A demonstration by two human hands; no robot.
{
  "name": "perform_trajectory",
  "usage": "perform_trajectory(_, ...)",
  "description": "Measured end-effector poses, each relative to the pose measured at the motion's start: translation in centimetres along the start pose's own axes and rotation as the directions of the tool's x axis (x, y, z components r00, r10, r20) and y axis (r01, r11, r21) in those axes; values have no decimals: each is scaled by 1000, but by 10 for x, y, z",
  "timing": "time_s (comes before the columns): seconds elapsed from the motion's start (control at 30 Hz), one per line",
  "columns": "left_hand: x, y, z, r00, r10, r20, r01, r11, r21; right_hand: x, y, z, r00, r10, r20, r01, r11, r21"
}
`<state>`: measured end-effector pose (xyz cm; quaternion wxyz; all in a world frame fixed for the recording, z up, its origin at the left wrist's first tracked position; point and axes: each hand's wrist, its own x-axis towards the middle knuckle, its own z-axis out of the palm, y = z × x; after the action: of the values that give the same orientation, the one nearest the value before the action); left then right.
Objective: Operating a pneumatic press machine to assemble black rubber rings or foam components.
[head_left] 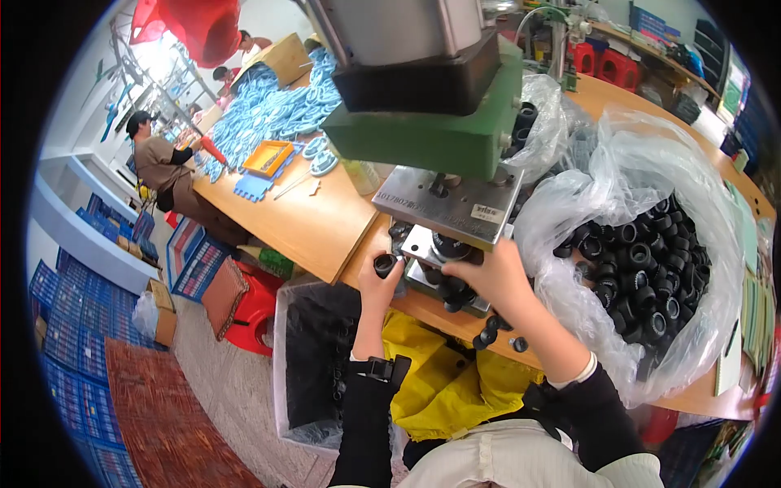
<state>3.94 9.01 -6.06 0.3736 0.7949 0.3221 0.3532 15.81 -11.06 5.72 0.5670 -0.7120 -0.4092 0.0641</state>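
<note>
A green press head (423,134) with a steel upper plate (451,199) stands in front of me. My left hand (379,286), left of the press, is closed round a small black ring-shaped part (385,263) with its opening facing up. My right hand (498,281) reaches in under the upper plate from the right. Its fingers are closed at a black part (455,291) by the lower plate; the fingertips are partly hidden. Several loose black parts (488,332) lie at the bench edge below my right hand, above a yellow cloth (443,382).
A clear plastic bag (561,325) full of black parts (643,268) lies at the right. Below left stands a white-rimmed bin (282,366) lined in black. Light-blue pieces (277,102) heap the far bench (285,232), with an orange tray (268,159). A co-worker (167,167) stands at far left.
</note>
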Motion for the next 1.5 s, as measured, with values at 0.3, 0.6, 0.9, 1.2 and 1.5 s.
perform_trajectory(0.3, -46, 43, 3, 994, -19, -109, -8, 971, -238, -73, -5, -59, 999, -43, 12, 44, 993, -111)
perform_trajectory(0.6, -98, 164, -3, 771, 434, 467, 87, 654, -752, -81, -28, -63, 952, -210, 222, 196, 977, 84)
perform_trajectory(0.9, -85, 121, -20, 947, 152, 283, 43, 813, -580, 83, -9, -142, 872, -304, -383, 208, 940, -271)
perform_trajectory(1.2, -56, 107, -5, 942, 320, -103, -331, 935, -125, -24, 94, -194, 880, 168, -444, -414, 729, -545)
perform_trajectory(1.5, -16, 157, 38, 968, 248, -26, -241, 906, -347, -21, 158, -213, 938, 92, -334, -343, 114, -932)
